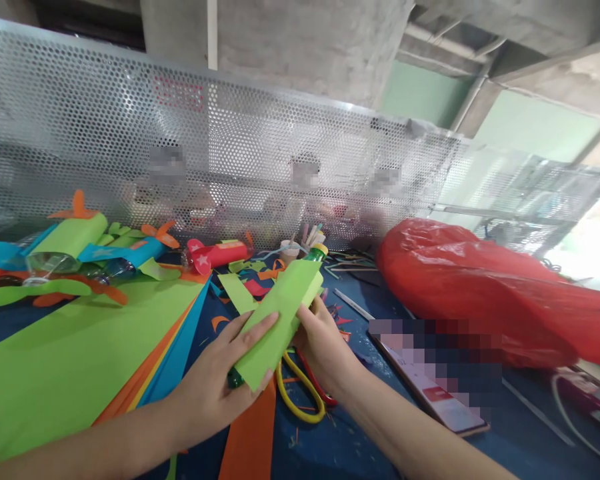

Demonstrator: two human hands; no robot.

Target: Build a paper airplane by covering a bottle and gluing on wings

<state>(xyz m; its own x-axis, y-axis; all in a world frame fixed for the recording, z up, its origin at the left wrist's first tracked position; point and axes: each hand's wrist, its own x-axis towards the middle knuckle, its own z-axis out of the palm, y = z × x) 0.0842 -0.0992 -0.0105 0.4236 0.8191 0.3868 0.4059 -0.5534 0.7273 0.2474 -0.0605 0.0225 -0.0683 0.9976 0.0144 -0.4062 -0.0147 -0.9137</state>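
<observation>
A green bottle with a yellow cap point(321, 249) is held at a slant over the blue table, a light green paper sheet point(279, 308) lying around its body. My left hand point(230, 373) is closed on the lower part of the bottle and paper, fingers across the sheet. My right hand point(325, 343) grips the paper's right edge near the upper half, thumb on the sheet. Scissors with yellow and red handles point(303, 393) lie below the bottle. An orange paper strip point(250, 433) extends toward the front edge.
Stacked coloured sheets point(80, 353) and bottle planes point(65, 243) fill the left. A phone point(430, 383) and a red plastic bag point(475, 287) lie on the right. A cup point(289, 251) and paper scraps are behind the bottle, before a perforated metal screen point(260, 147); people sit beyond it.
</observation>
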